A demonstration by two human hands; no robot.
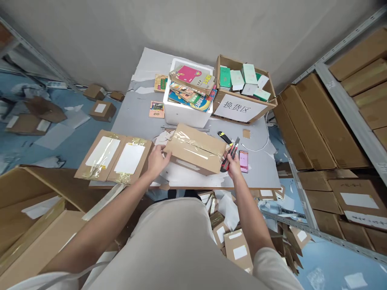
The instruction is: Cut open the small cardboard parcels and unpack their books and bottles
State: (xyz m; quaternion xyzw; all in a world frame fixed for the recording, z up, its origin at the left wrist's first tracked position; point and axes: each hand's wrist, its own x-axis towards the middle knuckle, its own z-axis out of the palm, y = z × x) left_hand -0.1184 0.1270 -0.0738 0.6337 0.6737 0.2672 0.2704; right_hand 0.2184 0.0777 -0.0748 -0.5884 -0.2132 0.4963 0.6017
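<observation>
Head view. Occlusions first: right hand (233,164) is covering part of the red-and-black utility knife (232,153) and overlapping the right end of the taped carton (198,150), so contact there is hard to judge. Carton's underside is hidden. Left hand (159,160) is touching the carton's left end; fingertips aren't showing clearly, so can't tell if it's really gripping or just steadying. Open carton (45,245) at lower left is getting cut off by the frame edge; so is the shelf rack (331,84) at right. Print on the phone (243,161) is too small to read.

Orientation: taped carton is lying on the table (263,175) at mid-frame, near the front edge. Long axis is running left to right, its right end dipping lower in frame. Taped seam is facing up, following that axis. Knife is pointing blade up and right; right hand is clasping its handle.

Around it: yellow-and-black cutter (224,137) is lying just above the knife, contact unclear. Two labelled cartons (114,159) are sitting left of the left hand. Foam box (186,116) holding books (193,77) is standing at upper center, green-and-white boxes (249,74) filling the carton to its right.
</observation>
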